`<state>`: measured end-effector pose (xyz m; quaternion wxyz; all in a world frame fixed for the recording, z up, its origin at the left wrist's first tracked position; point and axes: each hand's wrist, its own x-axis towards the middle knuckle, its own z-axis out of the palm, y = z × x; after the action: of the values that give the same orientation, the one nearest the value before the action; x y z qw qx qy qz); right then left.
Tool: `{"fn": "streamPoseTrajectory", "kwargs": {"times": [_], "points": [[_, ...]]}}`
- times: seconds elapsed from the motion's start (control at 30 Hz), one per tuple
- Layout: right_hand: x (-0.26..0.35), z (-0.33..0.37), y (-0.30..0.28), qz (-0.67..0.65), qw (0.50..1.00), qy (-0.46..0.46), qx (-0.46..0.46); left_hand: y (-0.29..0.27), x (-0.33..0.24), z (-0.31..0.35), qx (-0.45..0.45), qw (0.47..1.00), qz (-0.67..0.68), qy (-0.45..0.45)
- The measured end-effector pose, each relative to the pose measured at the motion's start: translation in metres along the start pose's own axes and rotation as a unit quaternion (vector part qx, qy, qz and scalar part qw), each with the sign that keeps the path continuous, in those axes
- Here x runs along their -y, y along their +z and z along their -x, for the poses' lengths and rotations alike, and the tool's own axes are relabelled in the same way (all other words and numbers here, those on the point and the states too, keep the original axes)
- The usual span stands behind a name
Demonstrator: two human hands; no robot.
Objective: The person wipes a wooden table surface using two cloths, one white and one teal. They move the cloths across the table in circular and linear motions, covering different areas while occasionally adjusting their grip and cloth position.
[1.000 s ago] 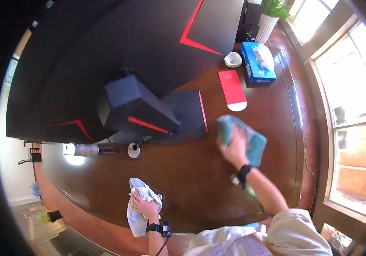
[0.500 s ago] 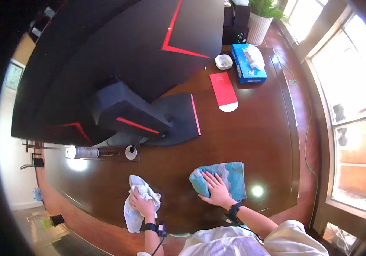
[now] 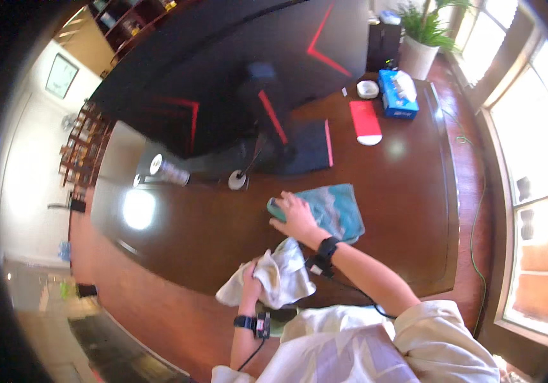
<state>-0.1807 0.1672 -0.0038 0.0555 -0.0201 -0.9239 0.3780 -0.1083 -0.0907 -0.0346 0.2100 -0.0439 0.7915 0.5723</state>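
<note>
My left hand [image 3: 252,285] is closed around a crumpled white cloth [image 3: 280,281], which it holds at the desk's near edge, with folds hanging out on both sides. Farther in on the desk, my right hand [image 3: 297,218] lies with fingers stretched out on the left end of a teal and grey towel [image 3: 334,210]. The towel is spread flat on the dark brown wooden desk [image 3: 402,204]. Both wrists carry black straps with small devices.
A large black monitor [image 3: 223,76] with red stripes stands at the back left. Around it are a round white cable grommet [image 3: 237,179], a cylindrical container [image 3: 173,173], a red envelope [image 3: 365,120], a white ashtray [image 3: 368,89] and a blue tissue box [image 3: 396,105]. Windows line the right side.
My left hand has lifted the white cloth and drawn it right toward the near edge. My right hand and the teal towel have moved farther in. The view has shifted.
</note>
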Motion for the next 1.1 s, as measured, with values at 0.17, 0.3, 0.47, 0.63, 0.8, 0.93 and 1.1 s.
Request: {"fn": "streamPoseTrajectory", "kwargs": {"times": [0.17, 0.3, 0.47, 0.63, 0.8, 0.93, 1.1], "points": [[0.001, 0.071, -0.036, -0.268, 0.955, 0.016, 0.122, -0.005, -0.038, 0.022, 0.069, 0.989, -0.006, 0.127], [0.003, 0.108, -0.062, -0.419, 0.875, 0.022, 0.240, 0.011, -0.091, 0.030, 0.163, 0.902, 0.396, 0.046], [0.029, 0.131, -0.124, -0.392, 0.878, -0.008, 0.276, 0.017, -0.169, 0.036, 0.171, 0.925, 0.334, 0.056], [0.048, 0.159, -0.193, -0.144, 0.961, -0.171, 0.166, 0.028, -0.259, 0.052, 0.140, 0.943, 0.235, 0.188], [0.061, 0.182, -0.278, -0.010, 0.984, -0.174, 0.039, 0.041, -0.348, 0.076, 0.031, 0.926, -0.038, 0.373], [0.076, 0.213, -0.414, -0.124, 0.970, -0.034, -0.205, 0.028, -0.437, 0.099, -0.017, 0.886, -0.040, 0.461], [0.091, 0.222, -0.510, -0.050, 0.963, -0.068, -0.258, 0.032, -0.482, 0.094, 0.104, 0.894, -0.113, 0.421]]}}
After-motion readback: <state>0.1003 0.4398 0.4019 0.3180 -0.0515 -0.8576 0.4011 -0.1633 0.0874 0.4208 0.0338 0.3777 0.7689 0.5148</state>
